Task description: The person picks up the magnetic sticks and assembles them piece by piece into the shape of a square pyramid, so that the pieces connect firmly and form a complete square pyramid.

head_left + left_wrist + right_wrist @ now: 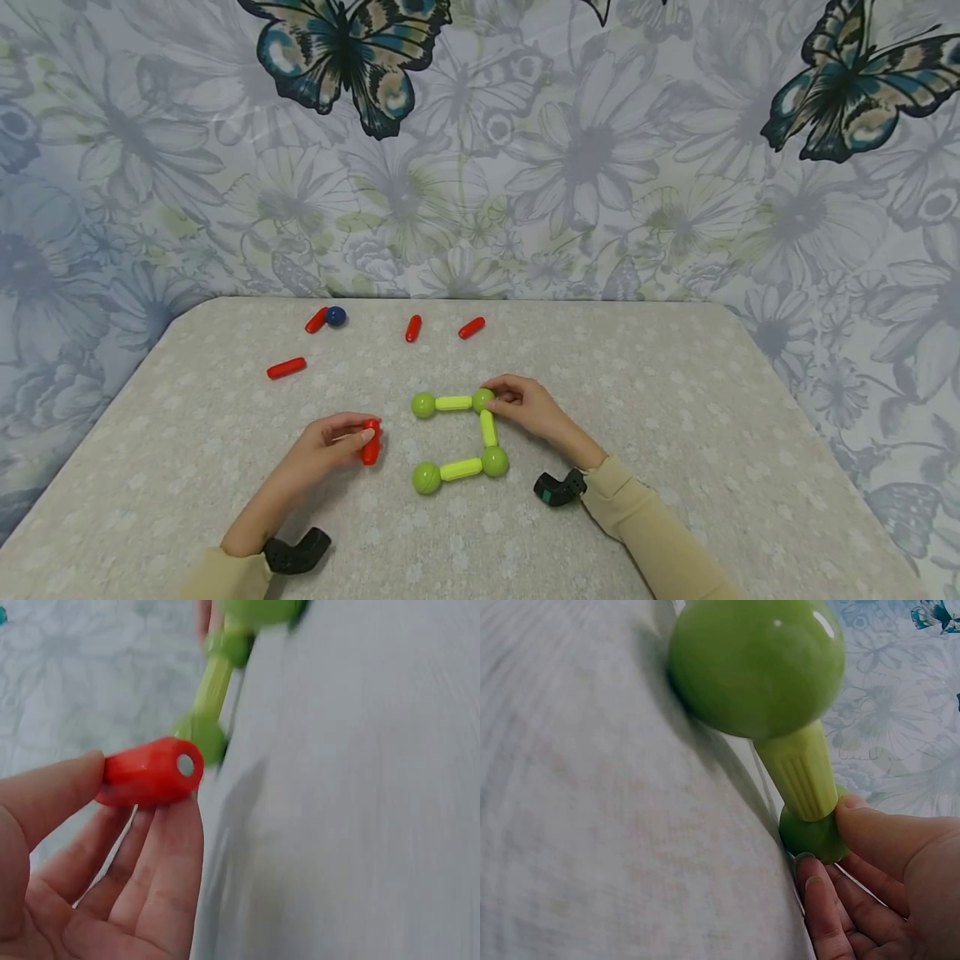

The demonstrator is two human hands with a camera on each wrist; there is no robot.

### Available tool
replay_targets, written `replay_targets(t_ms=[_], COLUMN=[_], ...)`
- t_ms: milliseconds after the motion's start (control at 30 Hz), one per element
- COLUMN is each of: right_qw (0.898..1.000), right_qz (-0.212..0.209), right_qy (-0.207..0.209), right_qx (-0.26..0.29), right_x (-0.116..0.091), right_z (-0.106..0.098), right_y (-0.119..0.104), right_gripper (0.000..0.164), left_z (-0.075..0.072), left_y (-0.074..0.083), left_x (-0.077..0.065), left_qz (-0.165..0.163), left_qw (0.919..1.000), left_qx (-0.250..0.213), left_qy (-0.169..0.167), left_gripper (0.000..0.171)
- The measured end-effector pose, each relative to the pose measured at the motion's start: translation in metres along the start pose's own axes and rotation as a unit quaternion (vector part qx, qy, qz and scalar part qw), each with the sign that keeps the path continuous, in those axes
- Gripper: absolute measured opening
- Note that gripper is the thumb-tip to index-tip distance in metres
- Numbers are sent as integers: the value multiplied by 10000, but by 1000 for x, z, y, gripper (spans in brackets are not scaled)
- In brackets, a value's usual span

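Observation:
My left hand (330,447) pinches a red rod (371,442) between thumb and fingers. In the left wrist view a round silvery spot shows in the end of that red rod (154,771). To its right lies a three-sided green figure of balls joined by rods, its gap facing left. My right hand (529,407) holds the figure's far right green ball (483,400) between thumb and fingers. From that ball one green rod (453,403) runs left to another ball (423,405), and a second rod (489,429) runs to the near right ball (495,461).
A red rod (317,320) and a dark blue ball (336,317) lie side by side at the table's back left. Other red rods (287,367) lie separately at the left and along the back. A butterfly-patterned cloth (480,208) hangs behind the table (637,358).

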State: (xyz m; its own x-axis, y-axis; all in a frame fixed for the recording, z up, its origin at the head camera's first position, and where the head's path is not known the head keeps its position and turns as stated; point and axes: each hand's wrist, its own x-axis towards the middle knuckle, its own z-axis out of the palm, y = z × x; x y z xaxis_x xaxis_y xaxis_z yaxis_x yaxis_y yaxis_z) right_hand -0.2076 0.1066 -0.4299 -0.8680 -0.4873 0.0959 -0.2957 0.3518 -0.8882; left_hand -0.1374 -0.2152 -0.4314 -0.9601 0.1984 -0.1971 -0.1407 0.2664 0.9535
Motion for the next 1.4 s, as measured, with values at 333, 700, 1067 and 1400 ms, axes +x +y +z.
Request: replay_targets(t_ms=[333,700,1067,1400], right_qw=[10000,10000,10000,10000], right_qz=[9,34,34,1], right_qy=[-10,-43,39,-63], right_qx=[-18,-49,-36,51], right_x=[-3,-2,9,10], right_z=[-2,-1,6,4], right_y=[-9,-10,32,34], right_gripper=[28,28,29,27], left_z=[43,57,56,46], left_y=[4,7,7,7], left_x=[22,21,25,33], left_qz=[-170,-574,-441,-283], left_qw=[9943,9923,9954,9944], left_qx=[-1000,-1094,-854,-625], left_qy=[-316,-14,10,-800], left_gripper=[44,46,79,76])
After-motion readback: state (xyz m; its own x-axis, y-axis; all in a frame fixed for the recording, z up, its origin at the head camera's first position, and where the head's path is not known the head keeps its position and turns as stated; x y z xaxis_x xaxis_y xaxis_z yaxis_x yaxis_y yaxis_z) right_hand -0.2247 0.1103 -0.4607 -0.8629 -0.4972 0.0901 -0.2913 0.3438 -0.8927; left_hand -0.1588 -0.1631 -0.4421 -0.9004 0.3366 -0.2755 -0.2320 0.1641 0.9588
